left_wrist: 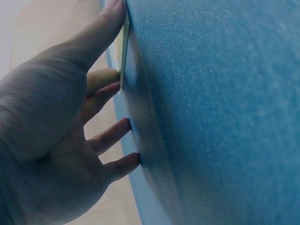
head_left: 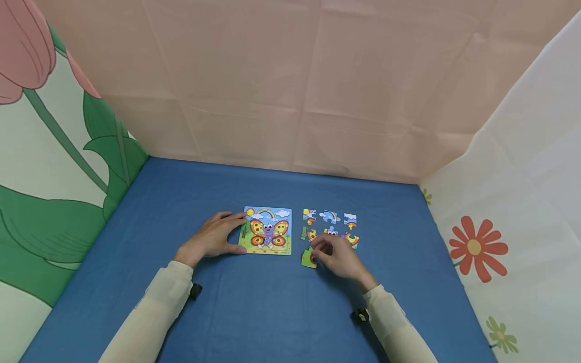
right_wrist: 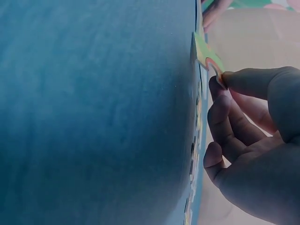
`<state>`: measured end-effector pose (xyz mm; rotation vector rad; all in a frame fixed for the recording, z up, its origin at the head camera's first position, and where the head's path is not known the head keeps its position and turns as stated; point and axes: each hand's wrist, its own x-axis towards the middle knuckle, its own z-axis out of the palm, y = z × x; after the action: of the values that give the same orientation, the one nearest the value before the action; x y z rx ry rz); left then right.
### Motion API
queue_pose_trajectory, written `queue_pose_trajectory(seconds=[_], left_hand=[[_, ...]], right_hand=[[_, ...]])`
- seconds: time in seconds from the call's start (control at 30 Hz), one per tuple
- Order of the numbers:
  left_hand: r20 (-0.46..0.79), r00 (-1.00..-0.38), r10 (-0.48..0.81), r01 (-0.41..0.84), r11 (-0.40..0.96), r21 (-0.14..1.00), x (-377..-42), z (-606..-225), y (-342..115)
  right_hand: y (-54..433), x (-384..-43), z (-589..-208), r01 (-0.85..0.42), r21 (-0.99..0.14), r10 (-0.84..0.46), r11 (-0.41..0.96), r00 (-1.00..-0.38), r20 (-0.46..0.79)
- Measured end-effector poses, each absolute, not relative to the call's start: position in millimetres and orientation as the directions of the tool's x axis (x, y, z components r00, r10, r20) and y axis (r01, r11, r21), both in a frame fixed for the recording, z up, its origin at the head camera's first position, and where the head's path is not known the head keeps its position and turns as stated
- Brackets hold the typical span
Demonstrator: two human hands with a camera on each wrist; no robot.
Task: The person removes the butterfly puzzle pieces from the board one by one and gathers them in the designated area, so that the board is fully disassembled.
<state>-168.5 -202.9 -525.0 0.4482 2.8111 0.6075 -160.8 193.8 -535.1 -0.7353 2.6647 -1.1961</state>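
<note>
In the head view my left hand (head_left: 215, 236) is at the left side of a square butterfly puzzle board (head_left: 282, 247). Its fingers are spread and fairly straight, with thumb and forefinger touching the board's edge; the left wrist view shows the other fingertips down on the blue cloth. My right hand (head_left: 338, 255) pinches a green puzzle piece (head_left: 307, 258) with part of a red-orange curve on it. From the right wrist, this piece (right_wrist: 206, 54) appears tilted up, one corner between thumb and forefinger. Several loose puzzle pieces (head_left: 330, 217) lie beyond the right hand, some partly hidden by it.
A blue cloth (head_left: 254, 312) covers the table. A plain beige sheet (head_left: 290, 91) hangs at the back. On the left stands a tulip-patterned sheet (head_left: 41, 222), on the right a white one with flowers (head_left: 526, 201).
</note>
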Motion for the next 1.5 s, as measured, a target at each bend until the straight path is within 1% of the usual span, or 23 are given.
queue_pose_trajectory(seconds=[0.63,0.8,1.2,1.4,1.5], left_hand=[[-0.158,-0.927,0.340,0.241,0.864,0.442,-168.2,-525.9,-203.1],[-0.156,-0.926,0.344,0.245,0.861,0.446,-168.3,-526.7,-204.0],[-0.148,-0.928,0.343,0.242,0.854,0.460,-165.9,-524.7,-203.2],[-0.150,-0.928,0.341,0.240,0.856,0.458,-166.1,-524.8,-203.2],[-0.152,-0.928,0.341,0.240,0.856,0.458,-166.1,-524.5,-203.1]], right_hand=[[187.9,-163.4,-533.7,-0.427,-0.646,-0.504,0.633,-0.860,0.074],[188.4,-163.2,-533.5,-0.429,-0.648,-0.502,0.629,-0.861,0.083],[188.6,-163.3,-530.0,-0.393,-0.662,-0.480,0.638,-0.876,0.057],[181.4,-166.9,-524.2,-0.453,-0.643,-0.521,0.618,-0.848,0.097],[174.7,-169.1,-520.1,-0.470,-0.643,-0.549,0.605,-0.831,0.091]])
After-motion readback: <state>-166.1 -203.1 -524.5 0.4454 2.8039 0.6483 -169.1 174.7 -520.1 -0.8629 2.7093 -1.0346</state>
